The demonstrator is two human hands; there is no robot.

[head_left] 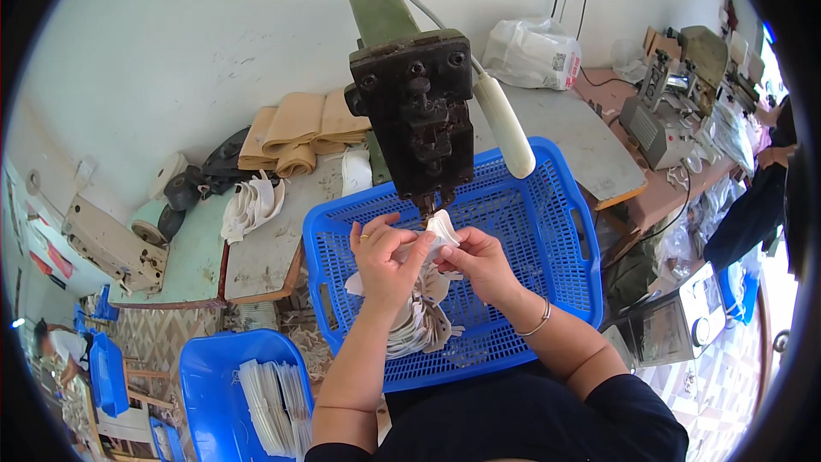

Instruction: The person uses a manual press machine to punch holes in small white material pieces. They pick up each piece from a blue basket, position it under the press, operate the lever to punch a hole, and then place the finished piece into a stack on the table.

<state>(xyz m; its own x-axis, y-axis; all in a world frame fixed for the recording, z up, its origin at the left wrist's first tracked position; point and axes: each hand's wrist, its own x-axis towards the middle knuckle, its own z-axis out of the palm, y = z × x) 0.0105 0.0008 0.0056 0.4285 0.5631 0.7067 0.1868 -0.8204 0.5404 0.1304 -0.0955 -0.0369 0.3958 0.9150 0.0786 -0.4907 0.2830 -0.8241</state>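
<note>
My left hand [386, 258] and my right hand [481, 263] pinch a small white curved piece [441, 231] between them. Its material looks like stiff fabric or leather, but I cannot tell which. The piece is held at the lower tip of a dark, greasy machine head [419, 111] on a green arm; my fingers hide whether they touch. Below my hands is a blue slatted plastic basket [547, 205]. In it, under my left wrist, lies a heap of similar white pieces [417, 325].
A blue tub [209, 376] with stacked white strips stands lower left. Tan folded sheets [299, 128] and white cut pieces [252, 208] lie on the left bench. A white plastic bag [532, 53] sits behind on the right. People are at both sides.
</note>
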